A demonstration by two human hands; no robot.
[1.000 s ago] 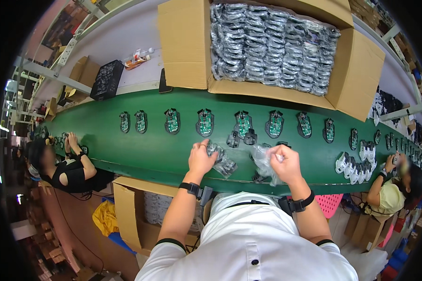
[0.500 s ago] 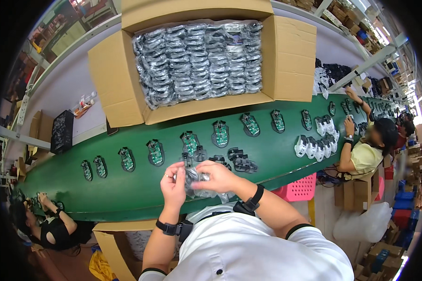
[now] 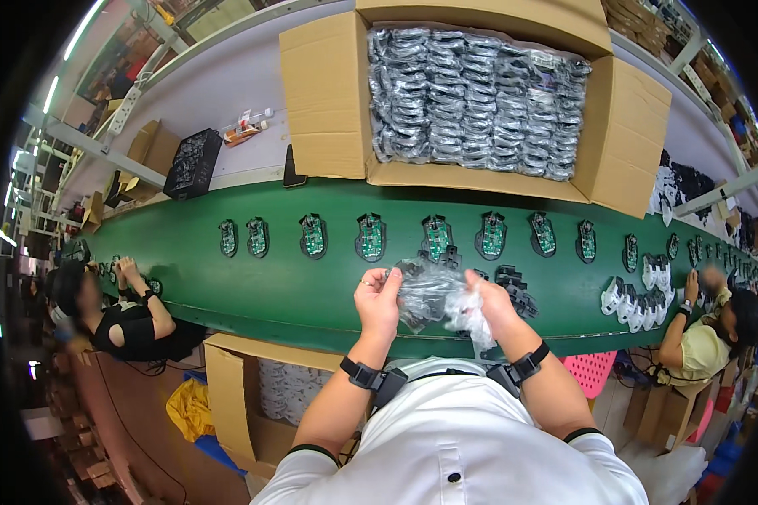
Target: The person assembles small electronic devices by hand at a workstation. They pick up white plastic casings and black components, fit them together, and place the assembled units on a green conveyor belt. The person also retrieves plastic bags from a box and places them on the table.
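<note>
A crumpled clear plastic bag [image 3: 434,290] is stretched between my two hands above the near edge of the green bench. My left hand [image 3: 380,301] pinches its left end, where something dark shows through that I cannot make out. Bunched whitish film at the other end is gripped by my right hand [image 3: 492,306]. Just beyond lies a row of half-assembled computer mice with bare green circuit boards, among them one mouse [image 3: 436,236] directly ahead of the bag. Several black plastic parts [image 3: 514,288] lie beside my right hand, partly hidden behind it.
Behind the row stands a large open carton [image 3: 472,178] packed with bagged dark items. White mouse shells [image 3: 638,305] sit to the right on the bench [image 3: 253,290]. Co-workers sit at both sides. Another open carton [image 3: 227,396] stands below the bench at left.
My hands have moved apart, and the plastic bag that was bunched between them is now stretched out. My view has turned left, shifting the scene rightward.
</note>
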